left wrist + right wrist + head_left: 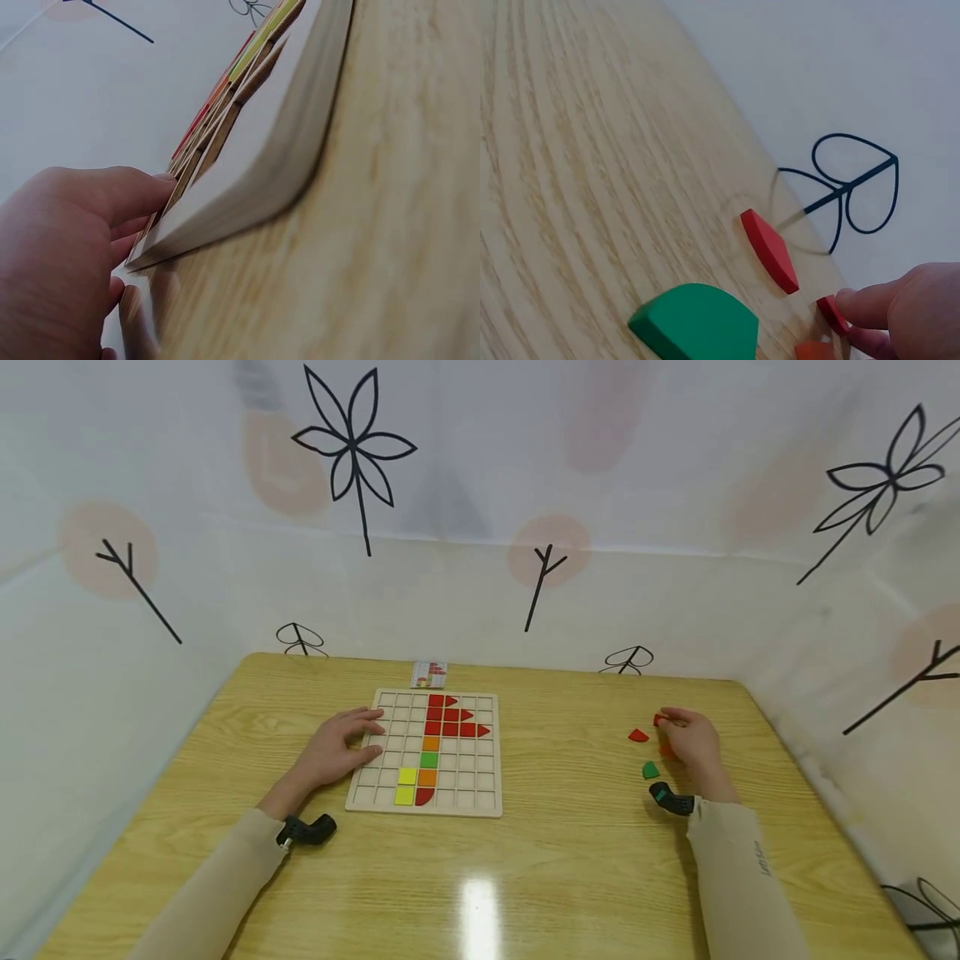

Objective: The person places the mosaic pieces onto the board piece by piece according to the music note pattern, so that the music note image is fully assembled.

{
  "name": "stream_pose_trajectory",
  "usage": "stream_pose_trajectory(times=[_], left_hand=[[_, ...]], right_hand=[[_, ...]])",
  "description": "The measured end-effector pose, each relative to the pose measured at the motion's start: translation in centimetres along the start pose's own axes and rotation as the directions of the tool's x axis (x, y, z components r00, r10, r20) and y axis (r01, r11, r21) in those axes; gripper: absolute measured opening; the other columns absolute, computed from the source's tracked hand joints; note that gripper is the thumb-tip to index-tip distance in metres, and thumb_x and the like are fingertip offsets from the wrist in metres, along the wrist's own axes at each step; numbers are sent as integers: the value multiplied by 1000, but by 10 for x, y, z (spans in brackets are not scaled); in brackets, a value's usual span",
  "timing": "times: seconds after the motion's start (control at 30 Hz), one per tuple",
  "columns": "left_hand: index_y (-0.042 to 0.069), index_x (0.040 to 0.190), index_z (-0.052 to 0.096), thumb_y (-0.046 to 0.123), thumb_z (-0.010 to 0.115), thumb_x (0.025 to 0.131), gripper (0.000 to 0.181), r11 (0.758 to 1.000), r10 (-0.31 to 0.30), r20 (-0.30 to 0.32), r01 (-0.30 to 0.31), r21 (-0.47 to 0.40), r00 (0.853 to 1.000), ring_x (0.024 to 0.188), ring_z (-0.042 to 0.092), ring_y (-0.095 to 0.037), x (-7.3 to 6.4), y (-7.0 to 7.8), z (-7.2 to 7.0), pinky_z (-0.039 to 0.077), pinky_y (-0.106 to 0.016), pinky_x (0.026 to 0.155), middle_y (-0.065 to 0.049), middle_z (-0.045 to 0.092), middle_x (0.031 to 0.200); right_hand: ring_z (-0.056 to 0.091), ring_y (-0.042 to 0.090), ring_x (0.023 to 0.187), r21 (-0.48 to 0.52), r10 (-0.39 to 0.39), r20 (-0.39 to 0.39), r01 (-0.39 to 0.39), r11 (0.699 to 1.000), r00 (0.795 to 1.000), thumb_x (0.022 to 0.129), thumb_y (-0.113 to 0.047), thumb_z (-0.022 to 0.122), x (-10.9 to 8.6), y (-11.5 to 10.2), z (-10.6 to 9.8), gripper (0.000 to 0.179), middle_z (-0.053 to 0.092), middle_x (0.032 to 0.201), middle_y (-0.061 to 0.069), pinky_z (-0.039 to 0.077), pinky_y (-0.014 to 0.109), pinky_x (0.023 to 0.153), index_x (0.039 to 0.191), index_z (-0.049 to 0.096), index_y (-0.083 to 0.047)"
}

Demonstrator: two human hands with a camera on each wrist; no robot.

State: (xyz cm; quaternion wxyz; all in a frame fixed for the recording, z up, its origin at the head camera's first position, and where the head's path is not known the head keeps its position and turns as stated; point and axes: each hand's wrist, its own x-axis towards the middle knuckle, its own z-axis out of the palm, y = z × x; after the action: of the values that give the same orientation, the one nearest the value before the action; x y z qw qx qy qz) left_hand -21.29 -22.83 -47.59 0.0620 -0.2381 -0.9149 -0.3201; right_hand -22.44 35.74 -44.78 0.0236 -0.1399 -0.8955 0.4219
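A pale wooden grid board [472, 777] lies on the table, bearing red, orange, green and yellow pieces in its cells. My left hand [333, 750] rests on the board's left edge, fingers spread and lightly bent, with the thumb reaching over the rim in the left wrist view. Off to the right, my right hand [692, 745] pinches a small red piece [831, 313] between thumb and finger, close over the table. Near that hand lie a red quarter-round piece [770, 251], a green quarter-round piece [697, 322] and a partly hidden orange piece [816, 352].
Behind the board lies a small printed pattern card [429, 675]. The wooden table [570, 860] ends at a white cloth wall [480, 602] with flower and twig drawings. Black wrist devices [306, 831] sit on both sleeves.
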Motion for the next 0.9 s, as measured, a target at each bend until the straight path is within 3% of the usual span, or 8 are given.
stream_pose_trajectory(times=[0.2, 0.47, 0.73, 0.9], left_hand=[[13, 115, 72, 25, 74, 90, 28, 1000, 9, -2, -9, 7, 1000, 139, 40, -34, 0, 1, -1, 29, -57, 112, -6, 55, 145], [13, 117, 71, 25, 74, 91, 28, 1000, -4, 14, 4, 4, 1000, 140, 39, -32, -1, 1, -1, 29, -55, 113, -4, 53, 146], [13, 118, 71, 26, 73, 92, 30, 1000, -7, 18, 7, 9, 1000, 140, 39, -31, -2, 2, -1, 28, -54, 113, -4, 53, 146], [13, 118, 71, 26, 73, 91, 30, 1000, -11, 19, 11, 0, 1000, 140, 38, -32, -1, 2, -2, 28, -55, 113, -4, 53, 146]], right_hand=[[47, 43, 123, -54, -34, -40, 32, 998, 999, 103, -20, 55, 1, -1, 3, 39, 52, 138, 29, 45, 42, 89, 130, 60, 8], [53, 32, 99, -70, -23, -60, 19, 997, 998, 101, -22, 60, -2, 0, 3, 39, 60, 123, 28, 43, 21, 62, 125, 63, 8], [52, 32, 100, -62, -6, -53, 3, 998, 999, 102, -23, 59, -5, 2, 1, 37, 59, 122, 25, 43, 25, 68, 122, 63, 8], [54, 33, 105, -50, -17, -4, 17, 999, 1000, 102, -28, 59, -6, 5, -1, 44, 57, 128, 27, 44, 17, 68, 128, 60, 7]])
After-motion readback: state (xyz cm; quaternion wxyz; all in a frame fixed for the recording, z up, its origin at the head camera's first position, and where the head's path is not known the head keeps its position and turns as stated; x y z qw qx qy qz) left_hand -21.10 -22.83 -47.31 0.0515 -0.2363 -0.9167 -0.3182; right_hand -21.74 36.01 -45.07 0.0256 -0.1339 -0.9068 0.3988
